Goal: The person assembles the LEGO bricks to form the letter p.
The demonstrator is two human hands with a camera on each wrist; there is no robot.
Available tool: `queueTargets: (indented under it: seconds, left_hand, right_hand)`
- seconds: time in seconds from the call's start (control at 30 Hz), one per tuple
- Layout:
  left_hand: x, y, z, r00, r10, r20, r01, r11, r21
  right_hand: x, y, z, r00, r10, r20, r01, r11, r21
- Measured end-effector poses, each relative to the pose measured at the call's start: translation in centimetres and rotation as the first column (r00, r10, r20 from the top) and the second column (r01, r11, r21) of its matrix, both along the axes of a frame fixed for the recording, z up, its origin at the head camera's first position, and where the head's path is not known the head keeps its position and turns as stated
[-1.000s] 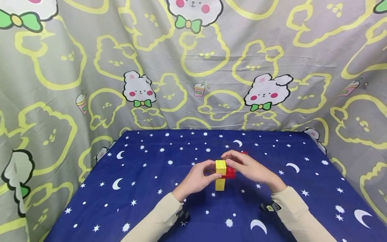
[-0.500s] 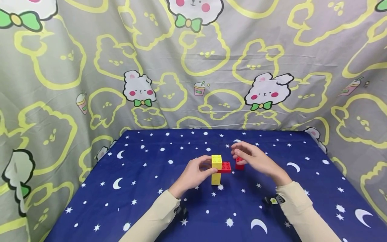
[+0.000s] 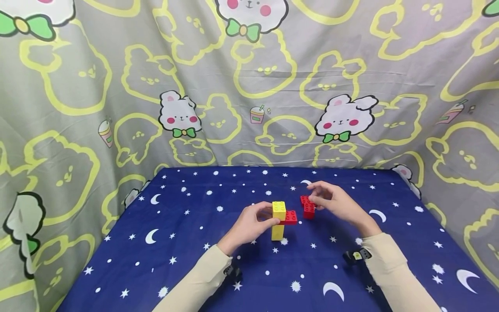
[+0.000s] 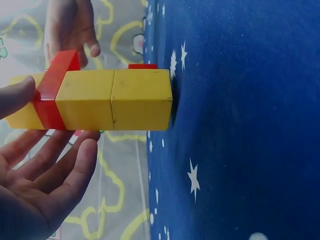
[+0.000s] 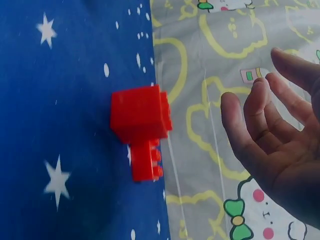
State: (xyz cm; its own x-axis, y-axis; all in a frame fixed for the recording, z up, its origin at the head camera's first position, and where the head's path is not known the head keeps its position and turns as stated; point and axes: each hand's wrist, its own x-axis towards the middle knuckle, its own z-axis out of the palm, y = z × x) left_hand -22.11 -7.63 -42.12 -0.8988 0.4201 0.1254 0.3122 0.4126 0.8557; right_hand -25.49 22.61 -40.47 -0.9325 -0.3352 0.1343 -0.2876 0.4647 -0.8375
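My left hand [image 3: 251, 223] holds a tower of toy building bricks between thumb and fingers. The tower stacks several yellow bricks [image 4: 142, 100] with a red brick [image 3: 290, 217] sandwiched near the top, sticking out to the right. Its foot is at the cloth; contact is hard to judge. To the right of the tower, a taller red brick [image 5: 137, 114] and a lower red brick [image 5: 142, 162] are on the table, close to each other. Over them hovers my right hand [image 3: 335, 203], fingers loosely bent and apart from the bricks in the right wrist view.
A dark blue cloth [image 3: 175, 264] with white stars and moons covers the table. Behind it and at both sides hangs a grey curtain [image 3: 222, 151] with yellow outlines and rabbit prints. A small dark device [image 3: 356, 255] is strapped at the right wrist.
My right hand has left the tower's top and moved right, over the red bricks, which have come into sight. The left hand and tower have shifted slightly left.
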Motion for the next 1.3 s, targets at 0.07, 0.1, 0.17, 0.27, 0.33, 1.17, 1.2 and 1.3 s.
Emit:
queueTargets:
  seconds: [0.07, 0.1, 0.17, 0.27, 0.33, 1.17, 1.2, 1.3]
  left_hand:
    - [0.0, -0.1, -0.1, 1.000, -0.003, -0.001, 0.003, 1.000, -0.005]
    - [-0.1, -0.1, -0.1, 1.000, -0.005, -0.004, 0.005, 1.000, -0.006]
    - [-0.1, -0.1, -0.2, 1.000, -0.011, -0.009, 0.011, 1.000, -0.008]
    - [-0.1, -0.2, -0.2, 1.000, -0.016, -0.015, 0.016, 1.000, -0.010]
    - [-0.1, -0.3, -0.1, 1.000, -0.017, -0.012, 0.017, 1.000, -0.015]
    - [0.5, -0.6, 1.0, 0.984, -0.015, -0.179, -0.027, 0.973, -0.229]
    - [0.5, -0.6, 1.0, 0.982, -0.017, -0.189, -0.028, 0.972, -0.233]
    - [0.5, -0.6, 1.1, 0.977, -0.024, -0.214, -0.030, 0.970, -0.242]
  right_hand:
    - [0.0, 0.3, -0.1, 1.000, -0.014, -0.005, 0.014, 1.000, 0.025]
    - [0.0, 0.4, -0.1, 1.000, -0.015, -0.010, 0.015, 0.999, 0.039]
    - [-0.1, 0.7, -0.2, 1.000, -0.021, -0.018, 0.022, 0.997, 0.067]
    - [-0.2, 1.1, -0.5, 0.999, -0.026, -0.030, 0.029, 0.995, 0.099]
    - [-0.4, 1.4, -0.8, 0.999, -0.024, -0.038, 0.028, 0.993, 0.111]
    - [-0.8, 1.3, -3.6, 0.988, -0.007, -0.153, 0.047, 0.966, 0.254]
    - [-0.8, 1.3, -3.6, 0.990, -0.004, -0.141, 0.041, 0.965, 0.258]
    - [-0.8, 1.2, -3.6, 0.994, 0.012, -0.105, 0.017, 0.963, 0.269]
